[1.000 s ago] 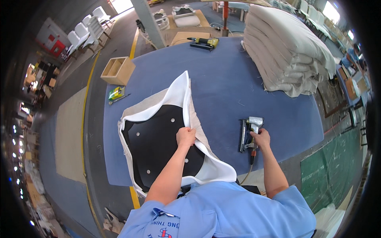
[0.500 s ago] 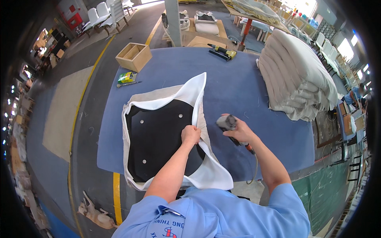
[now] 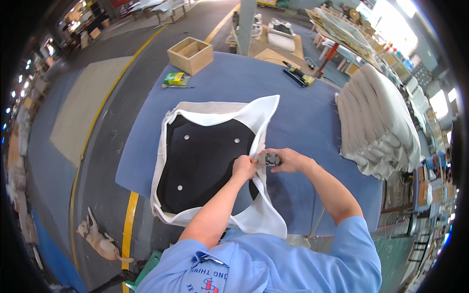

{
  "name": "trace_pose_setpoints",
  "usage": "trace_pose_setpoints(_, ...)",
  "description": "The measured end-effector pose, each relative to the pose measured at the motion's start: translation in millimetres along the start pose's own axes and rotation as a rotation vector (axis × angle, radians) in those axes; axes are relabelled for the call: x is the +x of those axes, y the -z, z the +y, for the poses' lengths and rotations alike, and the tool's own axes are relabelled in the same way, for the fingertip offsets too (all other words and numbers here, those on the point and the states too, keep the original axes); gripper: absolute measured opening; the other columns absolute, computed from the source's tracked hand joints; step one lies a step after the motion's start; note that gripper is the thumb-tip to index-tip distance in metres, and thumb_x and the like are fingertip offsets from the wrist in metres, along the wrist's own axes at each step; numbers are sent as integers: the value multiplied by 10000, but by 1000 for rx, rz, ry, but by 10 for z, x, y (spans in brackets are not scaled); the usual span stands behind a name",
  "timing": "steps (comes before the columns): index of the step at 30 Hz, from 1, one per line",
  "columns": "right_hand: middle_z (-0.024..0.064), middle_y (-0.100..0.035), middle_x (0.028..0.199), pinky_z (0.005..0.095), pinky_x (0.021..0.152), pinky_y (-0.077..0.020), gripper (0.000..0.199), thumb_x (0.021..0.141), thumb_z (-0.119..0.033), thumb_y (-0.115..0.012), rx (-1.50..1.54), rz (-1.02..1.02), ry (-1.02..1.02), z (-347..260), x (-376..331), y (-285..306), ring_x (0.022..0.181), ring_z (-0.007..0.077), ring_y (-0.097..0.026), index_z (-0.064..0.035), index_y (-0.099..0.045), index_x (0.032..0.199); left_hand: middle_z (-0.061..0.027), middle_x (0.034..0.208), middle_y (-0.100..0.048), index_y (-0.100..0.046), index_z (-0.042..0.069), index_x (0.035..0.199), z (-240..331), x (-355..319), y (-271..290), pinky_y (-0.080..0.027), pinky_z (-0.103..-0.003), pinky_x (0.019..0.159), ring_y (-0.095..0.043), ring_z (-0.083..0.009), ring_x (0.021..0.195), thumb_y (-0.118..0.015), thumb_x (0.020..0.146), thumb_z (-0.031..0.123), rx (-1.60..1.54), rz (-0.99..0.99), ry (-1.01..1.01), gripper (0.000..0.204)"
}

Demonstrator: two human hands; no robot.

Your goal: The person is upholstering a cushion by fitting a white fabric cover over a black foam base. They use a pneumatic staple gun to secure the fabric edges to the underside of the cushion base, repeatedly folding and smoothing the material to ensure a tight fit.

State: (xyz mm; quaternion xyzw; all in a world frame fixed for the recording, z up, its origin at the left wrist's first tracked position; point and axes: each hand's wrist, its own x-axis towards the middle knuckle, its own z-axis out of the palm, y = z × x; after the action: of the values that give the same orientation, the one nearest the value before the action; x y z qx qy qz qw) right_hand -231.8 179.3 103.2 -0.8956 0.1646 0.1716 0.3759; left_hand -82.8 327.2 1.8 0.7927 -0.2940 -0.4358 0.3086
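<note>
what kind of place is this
Most likely an upholstery or furniture workshop. A person presses white fabric over a black seat board on a blue-covered worktable, with a staple gun in the right hand. A stack of padded cushions waits alongside.

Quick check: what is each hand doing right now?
Left hand: shut, pinching the white fabric cover at the black seat panel's edge.
Right hand: shut on the grey staple gun.

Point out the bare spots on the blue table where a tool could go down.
Free: the blue table between the white fabric and the stack of pale cushions, and the far strip between the wooden box and the yellow tool. Crowded: the near middle, where the left hand pinches fabric on the black seat panel and the right hand holds the staple gun.
</note>
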Motion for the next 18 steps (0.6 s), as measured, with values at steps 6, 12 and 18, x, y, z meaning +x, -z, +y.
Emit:
trace_pose_setpoints(6,92,-768,1194,406,987,-559,750,834,-76,-833,86,-28,-29,-49,46,19,1090,290,-726,-265,-560,1506,-159,728,-759,-782,38,872,23,-17,-87,-623,-441,748,-784,-295,693,-623,983,239,129,143,-69,279)
trace_pose_setpoints(12,85,-767,1167,374,928,-569,707,835,-55,-835,181,17,-84,-131,8,-46,1020,231,-715,-208,-590,1480,-147,756,-768,-774,34,927,-54,-157,51,-615,-425,754,-788,-283,745,-628,992,235,71,181,-71,257)
trace_pose_setpoints(18,59,-699,943,334,535,-520,347,918,-47,-796,977,269,-382,677,-626,-417,624,169,-640,-50,-665,1239,-116,837,-778,-752,76,1030,-695,-882,547,-594,-391,725,-779,-245,791,-693,1012,260,-357,437,-253,194)
